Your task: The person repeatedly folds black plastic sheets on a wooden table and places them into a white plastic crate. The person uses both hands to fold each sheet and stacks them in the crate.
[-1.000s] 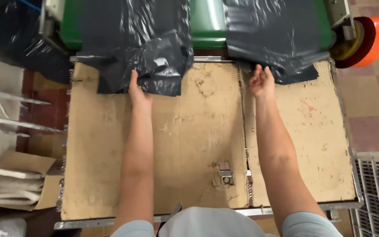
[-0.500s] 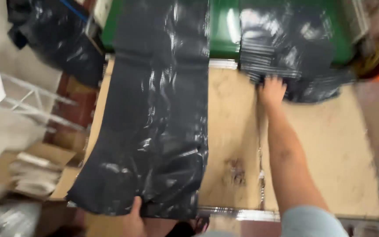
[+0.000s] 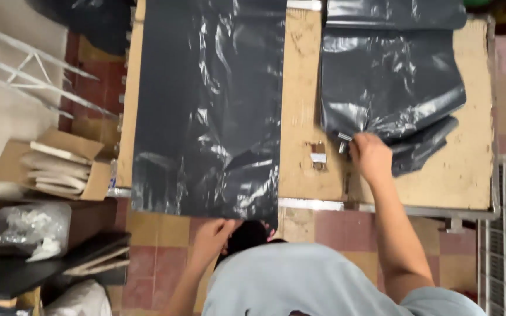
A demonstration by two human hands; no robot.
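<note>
Gripping the bottom hem of a long black plastic bag (image 3: 209, 111), the left hand (image 3: 211, 239) is holding its fingers closed on the film just past the near edge of the worktable (image 3: 300, 99), so the sheet is lying stretched away from that hand across the board and overhanging the edge beside it. The right hand (image 3: 371, 157) is pressing palm-down, fingers curled onto the lower edge of a second stack of black bags (image 3: 390, 88), which is lying crumpled and fanned just beyond its fingertips; whether it is pinching a layer or only pinning it, the view is not showing. A small metal clip (image 3: 318, 157) is sitting fixed to the board just to the left of the right hand, between the two hands. Judging from how the film is lying, keeping the pull straight and even along the hem, while the right hand is holding the stack flat, is what seems to be keeping the sheet from skewing or dragging its neighbours. The plastic is looking thin, glossy and slippery, catching light in wrinkled streaks, with a faint perforated seam running down its right edge. The tabletop is looking like worn, scuffed brown fibreboard with a metal rim. Well off to the left of the left hand, an open cardboard box (image 3: 54, 167) of folded sheets is resting on the floor.
</note>
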